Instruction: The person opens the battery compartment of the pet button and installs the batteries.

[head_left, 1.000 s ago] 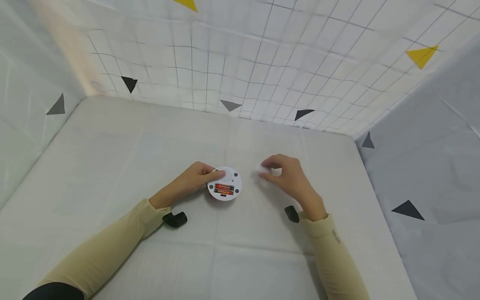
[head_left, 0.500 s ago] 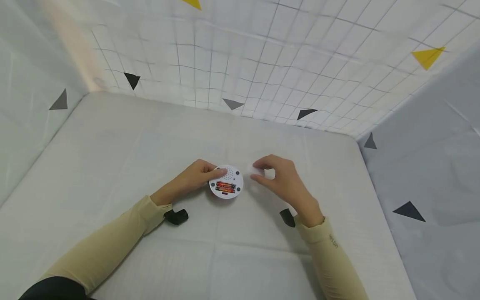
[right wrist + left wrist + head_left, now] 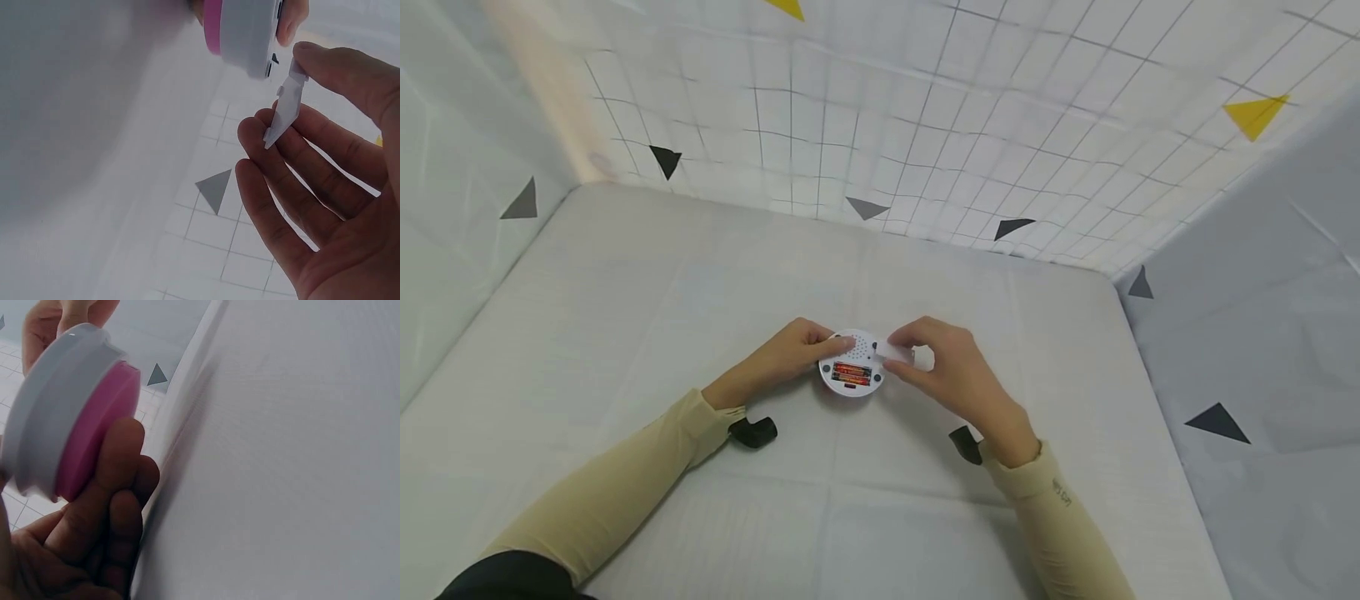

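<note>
My left hand [image 3: 801, 348] grips a round white device [image 3: 837, 382] by its left side, thumb across the dotted speaker holes. Two red batteries [image 3: 852, 374] lie in its uncovered compartment, facing up. From the left wrist view, the underside shows a pink dome [image 3: 103, 422] against my curled fingers. In my right hand [image 3: 951, 362] a small white battery cover [image 3: 289, 109] is pinched between thumb and fingers. The cover stands at the device's right edge in the head view; whether it touches cannot be told. Small clips show along the cover in the right wrist view.
A white-covered table [image 3: 737, 517] spreads under both hands. Behind it rises a white wall with grid lines [image 3: 917, 142] and dark triangles [image 3: 867, 207]. Grey side walls [image 3: 1262, 350] enclose the right and left.
My right hand has moved left with the battery cover, bringing it from apart to the device's right edge. My left hand keeps its hold on the device, nearly still.
</note>
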